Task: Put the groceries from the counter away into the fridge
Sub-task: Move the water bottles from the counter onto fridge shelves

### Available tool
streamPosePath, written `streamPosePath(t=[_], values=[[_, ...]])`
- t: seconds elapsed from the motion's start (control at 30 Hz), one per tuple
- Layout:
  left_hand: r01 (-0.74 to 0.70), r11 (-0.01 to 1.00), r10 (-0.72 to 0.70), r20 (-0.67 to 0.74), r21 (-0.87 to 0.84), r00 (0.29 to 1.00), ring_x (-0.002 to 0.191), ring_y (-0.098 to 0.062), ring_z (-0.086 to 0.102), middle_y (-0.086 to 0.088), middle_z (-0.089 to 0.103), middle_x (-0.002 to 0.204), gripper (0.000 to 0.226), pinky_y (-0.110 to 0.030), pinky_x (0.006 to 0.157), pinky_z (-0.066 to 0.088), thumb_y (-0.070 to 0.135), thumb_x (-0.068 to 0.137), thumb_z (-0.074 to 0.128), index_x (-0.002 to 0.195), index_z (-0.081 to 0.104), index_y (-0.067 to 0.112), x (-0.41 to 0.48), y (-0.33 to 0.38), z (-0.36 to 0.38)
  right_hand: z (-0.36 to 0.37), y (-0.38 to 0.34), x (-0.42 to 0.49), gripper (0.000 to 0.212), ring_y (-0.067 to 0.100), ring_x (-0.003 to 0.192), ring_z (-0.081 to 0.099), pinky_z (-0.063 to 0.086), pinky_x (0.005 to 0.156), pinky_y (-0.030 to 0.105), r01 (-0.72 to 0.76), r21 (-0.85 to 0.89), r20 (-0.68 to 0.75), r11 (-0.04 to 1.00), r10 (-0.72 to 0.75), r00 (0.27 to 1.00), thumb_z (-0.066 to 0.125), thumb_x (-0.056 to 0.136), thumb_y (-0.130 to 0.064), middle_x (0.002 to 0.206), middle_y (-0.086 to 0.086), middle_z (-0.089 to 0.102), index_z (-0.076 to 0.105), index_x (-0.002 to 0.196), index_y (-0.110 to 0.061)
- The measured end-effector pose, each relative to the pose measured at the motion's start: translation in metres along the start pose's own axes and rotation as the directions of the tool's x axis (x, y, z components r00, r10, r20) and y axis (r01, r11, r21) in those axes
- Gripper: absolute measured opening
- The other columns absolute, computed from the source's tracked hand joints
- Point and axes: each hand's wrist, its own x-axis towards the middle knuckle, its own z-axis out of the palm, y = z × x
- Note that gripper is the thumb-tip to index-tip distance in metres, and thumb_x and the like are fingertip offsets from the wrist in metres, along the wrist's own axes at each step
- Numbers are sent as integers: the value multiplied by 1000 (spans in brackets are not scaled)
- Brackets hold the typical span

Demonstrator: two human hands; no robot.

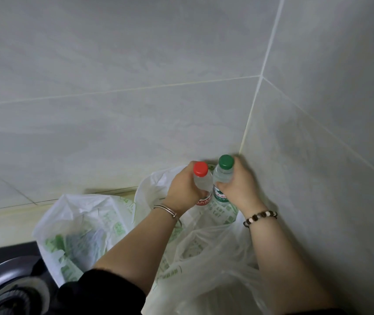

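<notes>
Two clear plastic water bottles stand upright side by side at centre frame, a little below the middle, close enough that I can't tell if they touch. The red-cap bottle (202, 179) has a round ribbed red screw cap and a red-and-white label. The green-cap bottle (224, 172) has a round green cap and a green label, and sits slightly higher.

The left hand (182, 189) has its fingers curled round the red-cap bottle just under the cap. The right hand (238, 187) is wrapped round the shoulder of the green-cap bottle.

There are two bags, both thin, crinkled, translucent white plastic with green print. The open bag (204, 258) sits at lower centre, under the hands and bottles. The second bag (79, 223) is at lower left, and its contents are blurred and unreadable.

One silver bangle (165, 210) is on the left wrist and one brown-and-white bead bracelet (261, 217) on the right. A black sleeve (101, 292) is bunched on the left arm.

The tiled wall (113, 87) fills the upper frame with large matte grey tiles and pale grout, its corner right of centre. A black round stove burner (11, 289) sits in the lower left corner.
</notes>
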Motion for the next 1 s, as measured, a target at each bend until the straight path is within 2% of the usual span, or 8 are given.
streamPosePath(t=[0.07, 0.17, 0.3, 0.37, 0.47, 0.53, 0.8, 1.0], values=[[38, 999, -39, -82, -10, 996, 87, -16, 60, 6, 62, 92, 40, -32, 77, 51, 21, 73, 72, 105, 49, 23, -5, 1, 3, -3, -4, -3, 33, 17, 83, 60, 50, 71, 29, 24, -27, 5, 999, -24, 1000, 77, 70, -20, 92, -6, 62, 58, 96, -20], [84, 995, -93, -173, -63, 981, 85, -13, 59, 9, 60, 87, 38, -22, 72, 46, 22, 72, 74, 102, 50, 23, -18, 2, 2, -3, -8, -10, 27, 14, 74, 54, 39, 63, 22, 35, -59, -36, 998, -37, 999, 78, 69, -18, 82, -9, 57, 61, 90, -16], [71, 994, -89, -259, -80, 962, 79, -12, 58, 11, 58, 81, 41, -13, 63, 39, 19, 70, 77, 100, 50, 22, -44, 8, -16, -1, -17, -22, 24, 24, 75, 64, 48, 63, 28, -35, 60, -153, 998, 44, 987, 78, 67, -20, 79, 2, 68, 62, 83, -13], [55, 997, -70, -284, -63, 956, 81, -13, 58, 9, 58, 85, 48, -15, 65, 39, 19, 67, 79, 106, 51, 19, -58, 16, -30, -5, -30, -32, 23, 26, 78, 64, 48, 64, 28, -43, 84, -170, 996, 57, 984, 77, 69, -23, 80, 3, 68, 62, 84, -15], [58, 994, -88, -356, -93, 930, 82, -14, 59, 13, 57, 84, 50, -23, 72, 46, 20, 65, 81, 104, 49, 22, -84, 31, -56, -16, -58, -49, 26, 30, 81, 63, 45, 65, 28, 30, 40, -223, 999, -21, 975, 74, 72, -28, 84, 5, 69, 62, 91, -16], [41, 990, -93, -410, -133, 907, 79, -9, 56, 19, 53, 81, 50, -19, 71, 44, 18, 65, 82, 99, 46, 25, -106, 42, -75, -25, -80, -66, 29, 30, 84, 63, 43, 65, 27, 112, 5, -235, 994, -108, 966, 74, 72, -27, 89, 7, 69, 63, 96, -14], [57, 994, -101, -597, -92, 796, 82, -11, 58, 10, 59, 89, 52, -25, 73, 49, 23, 65, 83, 105, 49, 22, -246, 56, -155, -23, -178, -168, 39, 28, 90, 62, 44, 70, 28, 283, 53, -61, 958, -280, 958, 76, 70, -27, 98, 6, 67, 60, 103, -13], [171, 980, -184, -761, -98, 622, 81, -5, 62, 9, 64, 87, 41, -29, 74, 53, 30, 69, 79, 101, 53, 24, -407, 44, -214, 12, -263, -293, 29, 26, 83, 62, 49, 69, 31, 459, 193, 155, 867, -489, 858, 72, 72, -26, 90, 3, 66, 58, 93, -15]])
